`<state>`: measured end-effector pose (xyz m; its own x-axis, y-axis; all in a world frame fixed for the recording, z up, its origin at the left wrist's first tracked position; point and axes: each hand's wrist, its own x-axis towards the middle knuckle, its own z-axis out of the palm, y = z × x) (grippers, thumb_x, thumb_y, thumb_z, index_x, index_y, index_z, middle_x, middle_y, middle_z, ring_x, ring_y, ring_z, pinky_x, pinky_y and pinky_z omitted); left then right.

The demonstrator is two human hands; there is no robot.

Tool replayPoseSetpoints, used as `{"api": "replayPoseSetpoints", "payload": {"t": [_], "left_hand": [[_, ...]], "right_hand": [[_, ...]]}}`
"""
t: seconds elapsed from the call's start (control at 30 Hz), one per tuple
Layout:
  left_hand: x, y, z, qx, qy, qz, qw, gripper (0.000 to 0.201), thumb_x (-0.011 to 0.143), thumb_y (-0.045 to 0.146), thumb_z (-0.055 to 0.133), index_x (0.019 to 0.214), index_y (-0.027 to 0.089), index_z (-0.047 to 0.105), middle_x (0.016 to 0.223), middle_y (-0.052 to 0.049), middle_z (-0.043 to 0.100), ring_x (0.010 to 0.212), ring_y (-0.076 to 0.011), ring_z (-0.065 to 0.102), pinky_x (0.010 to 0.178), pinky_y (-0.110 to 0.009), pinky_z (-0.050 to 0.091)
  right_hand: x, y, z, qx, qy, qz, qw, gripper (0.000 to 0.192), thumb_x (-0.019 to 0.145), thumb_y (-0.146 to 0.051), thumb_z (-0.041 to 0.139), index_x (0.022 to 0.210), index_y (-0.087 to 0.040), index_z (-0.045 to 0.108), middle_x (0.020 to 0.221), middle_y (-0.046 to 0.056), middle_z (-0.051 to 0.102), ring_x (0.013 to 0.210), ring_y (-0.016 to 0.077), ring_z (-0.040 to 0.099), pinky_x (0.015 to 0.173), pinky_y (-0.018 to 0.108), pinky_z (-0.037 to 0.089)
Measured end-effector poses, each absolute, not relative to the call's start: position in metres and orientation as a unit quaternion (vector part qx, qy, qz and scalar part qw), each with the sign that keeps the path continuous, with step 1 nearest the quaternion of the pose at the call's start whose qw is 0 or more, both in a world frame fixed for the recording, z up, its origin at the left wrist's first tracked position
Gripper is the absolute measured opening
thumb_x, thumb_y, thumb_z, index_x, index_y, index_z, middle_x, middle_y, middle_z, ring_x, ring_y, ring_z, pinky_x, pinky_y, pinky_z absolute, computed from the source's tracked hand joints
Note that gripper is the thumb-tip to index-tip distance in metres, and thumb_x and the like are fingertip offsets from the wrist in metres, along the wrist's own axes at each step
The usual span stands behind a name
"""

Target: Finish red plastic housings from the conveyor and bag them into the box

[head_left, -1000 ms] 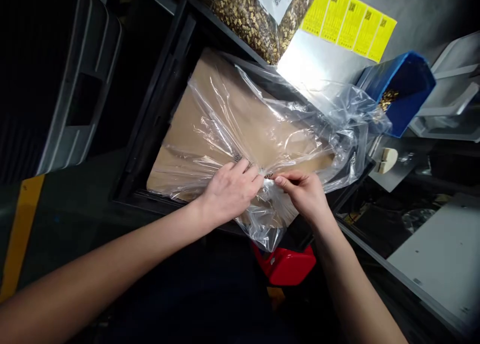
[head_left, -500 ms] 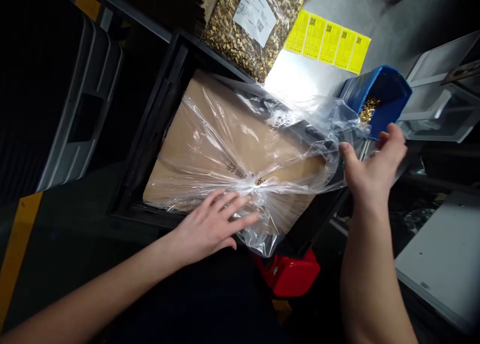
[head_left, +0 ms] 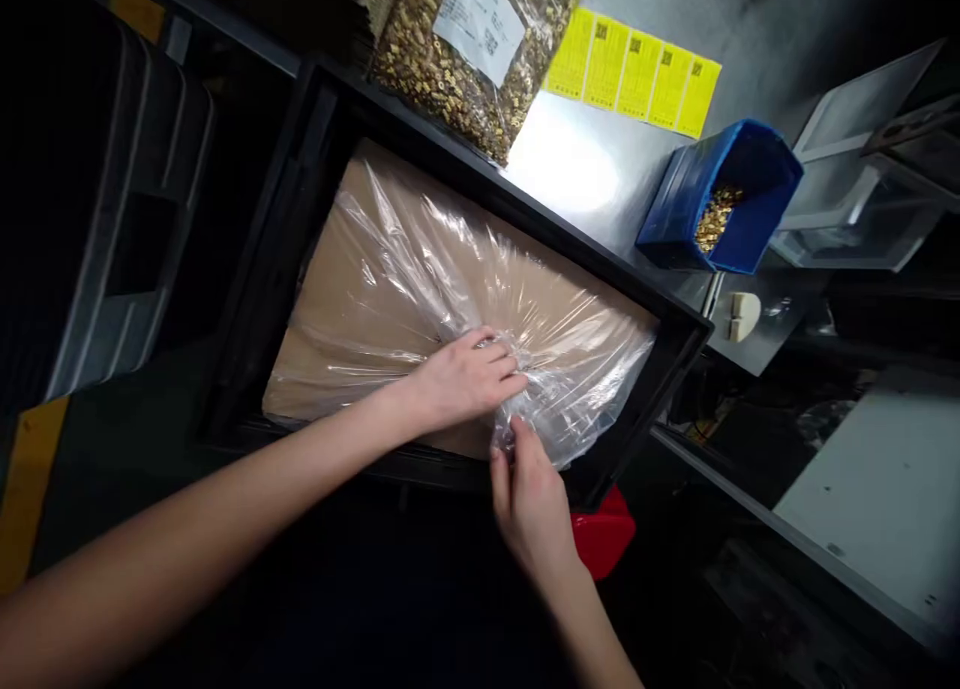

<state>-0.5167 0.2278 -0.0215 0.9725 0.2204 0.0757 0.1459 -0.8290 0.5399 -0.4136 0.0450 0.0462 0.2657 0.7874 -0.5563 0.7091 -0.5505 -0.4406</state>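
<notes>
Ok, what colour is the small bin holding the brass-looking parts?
Blue; the bin shows plainly in the head view.

A clear, crinkled plastic bag lies spread flat over a flat brown cardboard sheet, both lying inside a black rectangular tray. The bag's gathered, bunched mouth sits directly under the left hand's fingers and just above the right hand's fingertips, which touch its loose end at the tray's near edge.
</notes>
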Motion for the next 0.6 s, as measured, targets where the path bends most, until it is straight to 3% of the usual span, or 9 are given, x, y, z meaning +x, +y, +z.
{"api": "replayPoseSetpoints", "payload": {"t": [0.13, 0.23, 0.3, 0.37, 0.47, 0.6], "left_hand": [[-0.486, 0.25, -0.025, 0.879, 0.24, -0.072, 0.405, 0.026, 0.087, 0.021, 0.06, 0.113, 0.016, 0.062, 0.086, -0.006, 0.073, 0.081, -0.0241, 0.068, 0.074, -0.037, 0.051], [-0.467, 0.26, -0.015, 0.826, 0.323, -0.131, 0.444, 0.027, 0.079, 0.018, 0.062, 0.106, 0.018, 0.065, 0.086, -0.005, 0.074, 0.08, -0.0258, 0.069, 0.07, -0.036, 0.051], [-0.464, 0.26, -0.005, 0.83, 0.304, -0.131, 0.448, 0.027, 0.08, 0.017, 0.061, 0.107, 0.019, 0.067, 0.097, -0.007, 0.076, 0.09, -0.0278, 0.07, 0.076, -0.039, 0.053], [-0.471, 0.254, 0.003, 0.852, 0.243, -0.108, 0.451, 0.037, 0.084, 0.018, 0.06, 0.121, 0.022, 0.065, 0.118, -0.009, 0.073, 0.112, -0.0286, 0.067, 0.095, -0.043, 0.052], [-0.494, 0.237, -0.004, 0.903, 0.138, -0.065, 0.402, 0.048, 0.096, 0.024, 0.056, 0.144, 0.03, 0.055, 0.151, -0.006, 0.057, 0.144, -0.0288, 0.046, 0.123, -0.051, 0.027], [-0.513, 0.215, -0.034, 0.945, 0.125, -0.047, 0.298, 0.048, 0.104, 0.023, 0.044, 0.151, 0.028, 0.05, 0.158, -0.006, 0.051, 0.147, -0.0295, 0.043, 0.126, -0.054, 0.019]], "right_hand": [[-0.425, 0.05, 0.033, -0.804, -0.48, 0.339, 0.092, 0.055, 0.102, -0.032, 0.051, 0.152, -0.012, 0.037, 0.14, 0.022, 0.058, 0.129, 0.0342, 0.057, 0.105, 0.052, 0.051], [-0.423, 0.069, 0.01, -0.832, -0.375, 0.363, 0.189, 0.041, 0.098, -0.029, 0.055, 0.136, -0.017, 0.046, 0.125, 0.015, 0.065, 0.113, 0.0285, 0.064, 0.098, 0.046, 0.054], [-0.42, 0.083, -0.01, -0.839, -0.238, 0.398, 0.284, 0.028, 0.093, -0.028, 0.059, 0.119, -0.021, 0.051, 0.104, 0.006, 0.067, 0.092, 0.0217, 0.067, 0.087, 0.038, 0.056], [-0.413, 0.096, -0.028, -0.801, -0.084, 0.435, 0.403, 0.024, 0.087, -0.028, 0.066, 0.106, -0.023, 0.052, 0.091, 0.0, 0.065, 0.081, 0.017, 0.065, 0.081, 0.033, 0.056], [-0.399, 0.106, -0.034, -0.667, 0.091, 0.503, 0.541, 0.03, 0.08, -0.032, 0.073, 0.103, -0.022, 0.056, 0.097, 0.0, 0.069, 0.091, 0.0153, 0.067, 0.09, 0.03, 0.055], [-0.373, 0.094, 0.003, -0.603, 0.097, 0.594, 0.524, 0.04, 0.083, -0.036, 0.072, 0.119, -0.022, 0.063, 0.112, 0.005, 0.072, 0.105, 0.018, 0.069, 0.102, 0.036, 0.053]]}}
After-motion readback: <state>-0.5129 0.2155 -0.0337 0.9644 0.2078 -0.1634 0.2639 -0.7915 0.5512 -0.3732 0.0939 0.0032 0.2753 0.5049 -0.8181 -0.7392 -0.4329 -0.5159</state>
